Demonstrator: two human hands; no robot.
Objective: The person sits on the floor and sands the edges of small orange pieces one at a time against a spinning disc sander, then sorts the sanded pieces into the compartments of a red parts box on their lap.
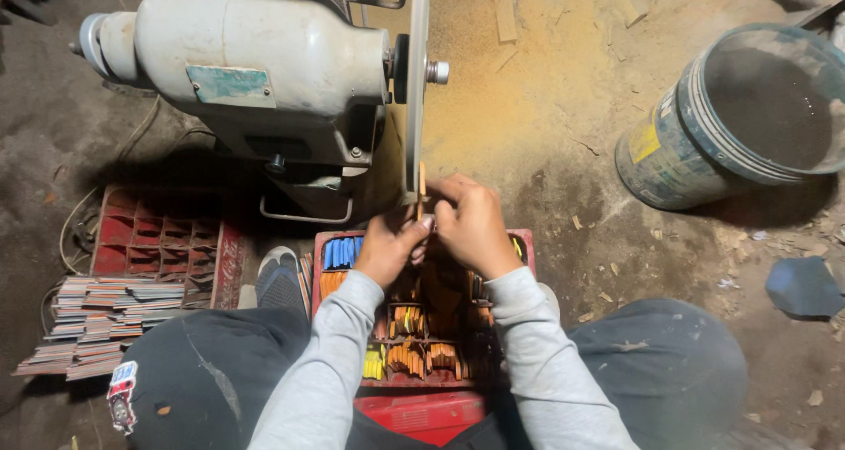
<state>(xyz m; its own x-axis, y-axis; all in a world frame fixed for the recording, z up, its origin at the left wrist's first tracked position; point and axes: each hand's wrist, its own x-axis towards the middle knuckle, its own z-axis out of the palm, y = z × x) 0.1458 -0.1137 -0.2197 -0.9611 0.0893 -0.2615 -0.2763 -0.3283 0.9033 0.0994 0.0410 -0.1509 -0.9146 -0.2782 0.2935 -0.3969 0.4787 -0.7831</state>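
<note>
Head view, looking down: left hand and right hand close together, fingers pinched shut on a thin wooden stick, held upright against the grinder's disc. Just below the fingers, a red crate of coloured sticks. Far right of the fingers, a bucket.

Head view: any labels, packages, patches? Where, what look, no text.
Nameplate: on the grey motor housing, tilted rectangle, pale teal.
Bucket label: outer wall of the grey bucket, right, yellow patch.
Trouser patch: bottom left, red, white, blue.
Red crate: below both hands, coloured pieces in compartments.
</note>
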